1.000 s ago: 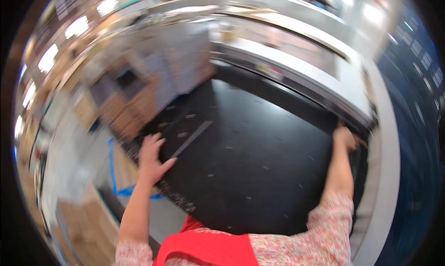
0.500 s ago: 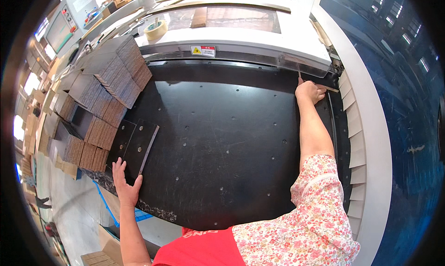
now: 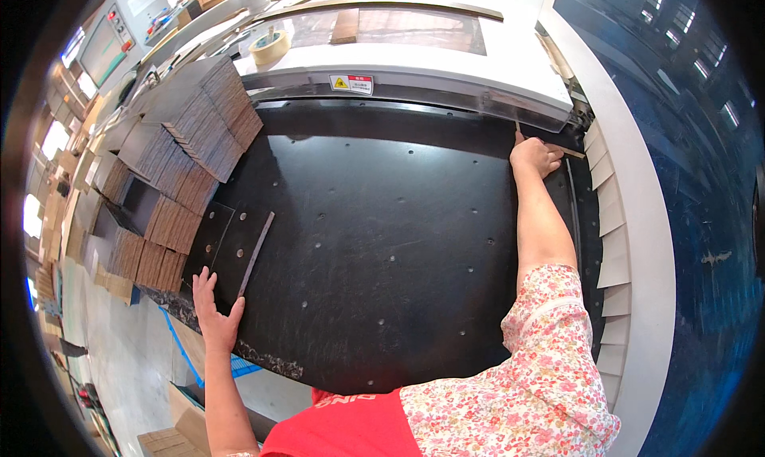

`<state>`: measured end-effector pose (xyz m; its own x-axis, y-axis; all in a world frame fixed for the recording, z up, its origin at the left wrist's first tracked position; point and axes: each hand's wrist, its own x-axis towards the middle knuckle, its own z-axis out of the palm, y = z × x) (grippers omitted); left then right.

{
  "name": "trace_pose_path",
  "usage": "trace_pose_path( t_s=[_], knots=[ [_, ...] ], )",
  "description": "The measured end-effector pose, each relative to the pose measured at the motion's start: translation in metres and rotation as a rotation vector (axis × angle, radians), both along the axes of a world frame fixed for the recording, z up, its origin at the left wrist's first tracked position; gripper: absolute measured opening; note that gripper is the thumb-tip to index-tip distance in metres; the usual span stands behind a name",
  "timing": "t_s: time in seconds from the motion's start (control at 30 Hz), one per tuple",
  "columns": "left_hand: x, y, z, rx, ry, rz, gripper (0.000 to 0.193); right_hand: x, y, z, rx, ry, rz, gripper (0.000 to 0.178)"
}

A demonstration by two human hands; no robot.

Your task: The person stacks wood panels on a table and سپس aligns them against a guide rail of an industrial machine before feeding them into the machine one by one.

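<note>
My left hand (image 3: 216, 309) lies at the near left of the black machine table (image 3: 358, 218), fingers spread and holding nothing. Beside its thumb is the near end of a narrow straight edge on a black plate (image 3: 231, 238) with several round bolt heads. Stretched out to the far right, my right hand (image 3: 538, 156) is closed low over the table, just in front of the machine's clear guard. A thin brown strip (image 3: 570, 152) sticks out from its right side, and another thin piece (image 3: 517, 128) shows at its fingertips. The palm and most of the grip are hidden.
Stacks of brown board pieces (image 3: 171, 222) stand along the left side. Behind the table, a white machine cover (image 3: 414, 62) bears a roll of tape (image 3: 269, 49) and a warning label. Pale overlapping flaps (image 3: 613, 258) line the right side. A blue crate (image 3: 183, 345) sits below the table's edge.
</note>
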<state>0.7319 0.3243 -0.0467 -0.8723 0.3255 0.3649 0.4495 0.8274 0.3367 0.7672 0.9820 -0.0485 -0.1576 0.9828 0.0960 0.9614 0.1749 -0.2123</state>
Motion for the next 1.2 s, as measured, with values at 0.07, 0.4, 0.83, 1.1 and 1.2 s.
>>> trace_pose_path(
  t_s=[0.07,0.4,0.83,1.1,1.2],
  knots=[
    [0.0,-0.002,0.0,0.002,0.009,0.003,0.065,-0.001,-0.004,0.004,-0.004,-0.004,0.012,0.079],
    [0.001,-0.004,0.005,0.019,0.02,0.013,0.069,0.009,-0.003,0.013,0.006,-0.144,-0.009,0.073],
    [0.002,-0.008,0.002,0.007,-0.044,0.081,0.076,-0.012,-0.028,-0.018,0.202,-0.05,0.462,0.06],
    [0.01,-0.024,0.013,0.054,0.088,-0.133,0.071,-0.066,-0.33,0.043,0.119,0.33,2.101,0.074],
    [0.006,-0.017,0.007,0.07,0.102,-0.222,0.075,-0.079,-0.386,0.044,0.121,0.117,2.341,0.089]
  ],
)
